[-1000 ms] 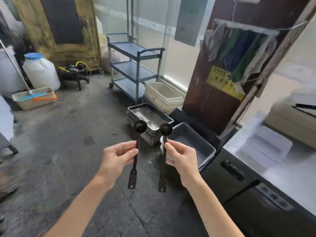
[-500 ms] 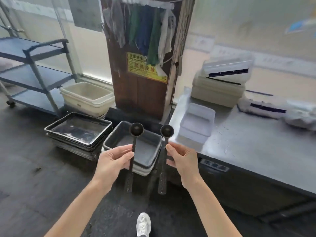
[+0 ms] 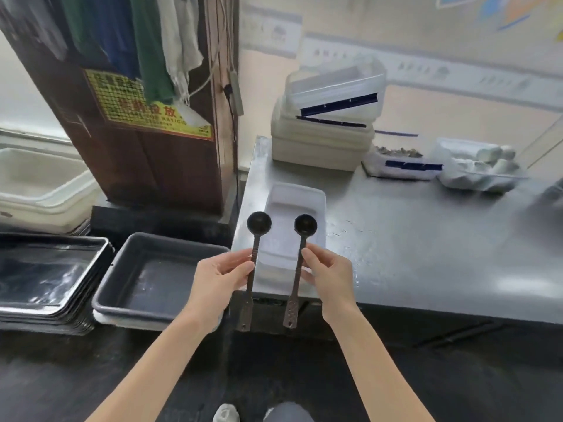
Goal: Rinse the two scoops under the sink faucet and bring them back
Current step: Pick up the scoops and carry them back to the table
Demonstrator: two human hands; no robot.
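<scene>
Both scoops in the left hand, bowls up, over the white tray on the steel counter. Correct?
Not quite. The head view shows one scoop per hand: left hand holds the left scoop, right hand the right scoop. Bowls up, over the white tray on the steel counter.

Two black scoops, left scoop [image 3: 251,263] and right scoop [image 3: 297,266], stand upright side by side, apart, round bowls up, long handles hanging down.

metal counter [image 3: 426,245] | white tray [image 3: 292,208] near left edge | stacked white bins [image 3: 323,147] (back)
</scene>
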